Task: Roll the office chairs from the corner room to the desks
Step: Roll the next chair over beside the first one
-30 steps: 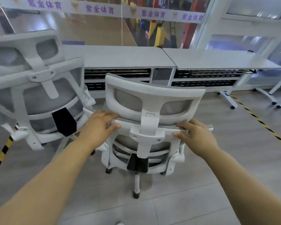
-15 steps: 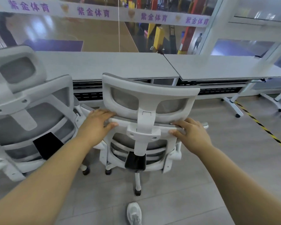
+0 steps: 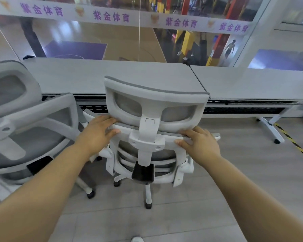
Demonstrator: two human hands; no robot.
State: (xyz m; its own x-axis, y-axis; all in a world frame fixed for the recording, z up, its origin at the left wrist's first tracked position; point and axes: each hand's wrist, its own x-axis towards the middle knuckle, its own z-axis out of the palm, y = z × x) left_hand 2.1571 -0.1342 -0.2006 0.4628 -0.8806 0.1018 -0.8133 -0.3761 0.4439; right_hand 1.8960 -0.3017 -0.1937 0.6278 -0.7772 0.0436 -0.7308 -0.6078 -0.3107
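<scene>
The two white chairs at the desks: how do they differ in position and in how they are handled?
The middle chair stands centred before the desk, and the left hand and right hand hold its backrest top. The left chair is untouched and partly cut off by the picture's edge. It looks larger, being nearer. Both have white frames, grey mesh and castors.

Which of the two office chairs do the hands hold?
The center chair, facing the desk: the left hand and right hand grip its backrest's top bar either side of the headrest post. The left-edge chair is untouched.
</scene>
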